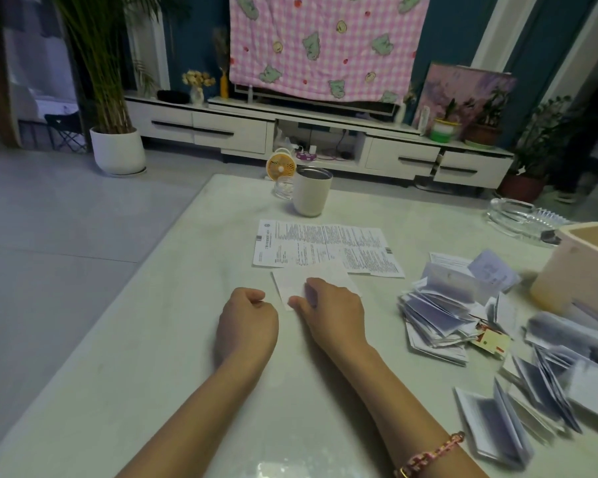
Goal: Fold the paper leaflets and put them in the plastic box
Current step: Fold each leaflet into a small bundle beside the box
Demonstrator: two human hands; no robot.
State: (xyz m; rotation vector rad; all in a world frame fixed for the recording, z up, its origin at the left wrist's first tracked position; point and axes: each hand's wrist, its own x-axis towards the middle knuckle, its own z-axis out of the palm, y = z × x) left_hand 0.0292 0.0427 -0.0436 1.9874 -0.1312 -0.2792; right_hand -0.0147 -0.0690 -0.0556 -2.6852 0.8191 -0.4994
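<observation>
A small folded white leaflet (pixel 320 276) lies on the table just in front of me. My right hand (pixel 330 307) rests on its near edge, fingers curled and pinching the paper. My left hand (pixel 247 317) sits beside it on the bare table, curled into a loose fist with nothing in it. Beyond the folded piece lies an unfolded printed leaflet (pixel 325 246), flat. A pile of folded leaflets (pixel 442 301) spreads at the right, with more (pixel 531 391) toward the near right edge. The pale plastic box (pixel 580 267) stands at the far right, partly cut off.
A white cup (pixel 311 194) and a small orange fan (pixel 280 167) stand at the table's (pixel 152 322) far side. A clear glass dish (pixel 521 219) sits behind the box. A red and yellow card (pixel 490 341) lies among the piles.
</observation>
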